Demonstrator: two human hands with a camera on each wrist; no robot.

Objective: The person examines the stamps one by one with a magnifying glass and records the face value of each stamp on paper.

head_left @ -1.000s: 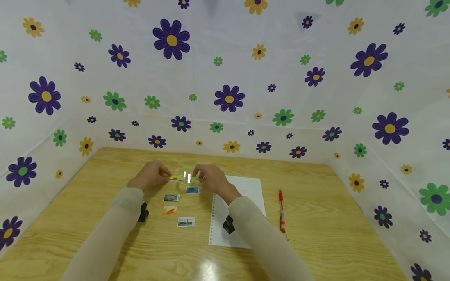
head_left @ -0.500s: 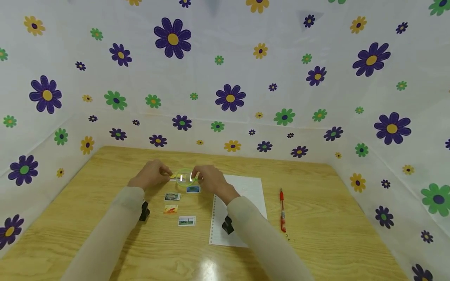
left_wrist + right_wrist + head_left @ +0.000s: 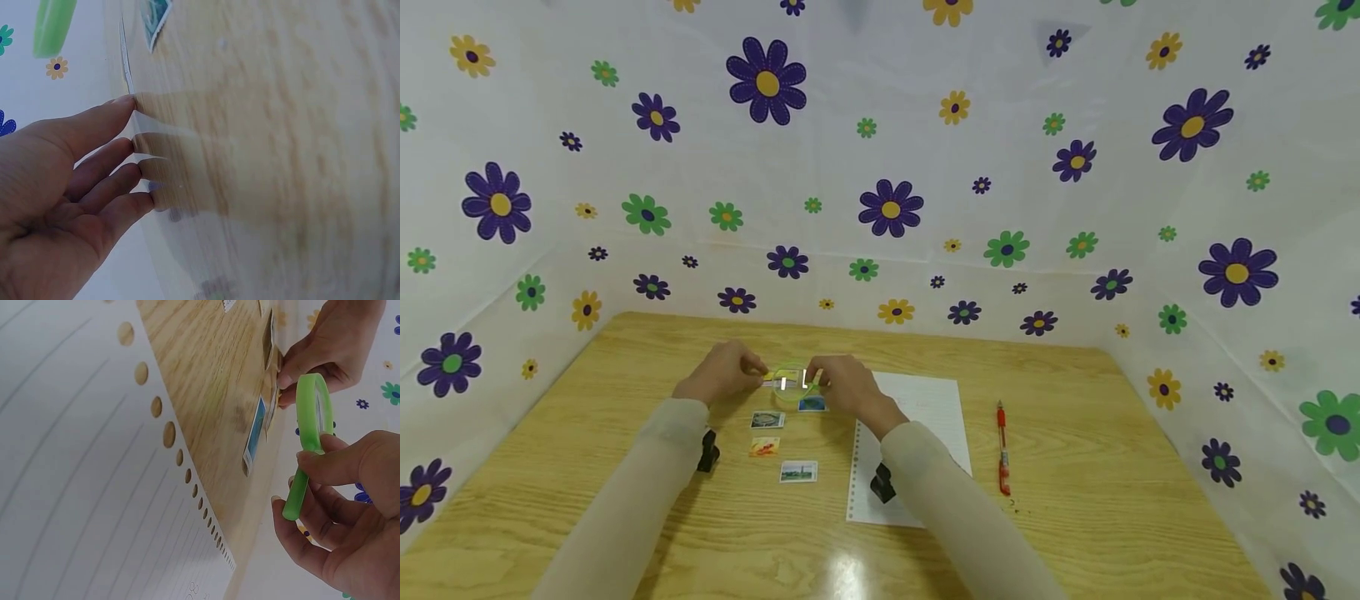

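Observation:
My left hand (image 3: 726,371) pinches the left edge of a yellow-topped stamp (image 3: 767,381) at the far part of the table; the left wrist view shows this stamp (image 3: 125,59) almost edge-on at the thumb tip. Between thumb and fingers, my right hand (image 3: 356,506) grips the handle of a green magnifying glass (image 3: 306,412). Its round lens hangs above the yellow-topped stamp, with bright reflections in it. Just below the lens in the head view lies a blue stamp (image 3: 812,405), apart from both hands.
Nearer lie a grey-green stamp (image 3: 767,420), an orange stamp (image 3: 764,447) and a landscape stamp (image 3: 798,472). A lined sheet with punched holes (image 3: 891,500) lies under the right forearm. Farther right is a red pen (image 3: 1002,450). Flower-printed cloth (image 3: 820,167) walls the table's back and sides.
The magnifying glass has shifted slightly left and toward me in my right hand, over the stamp. My left hand keeps its hold at the stamp's edge. Other things lie as before.

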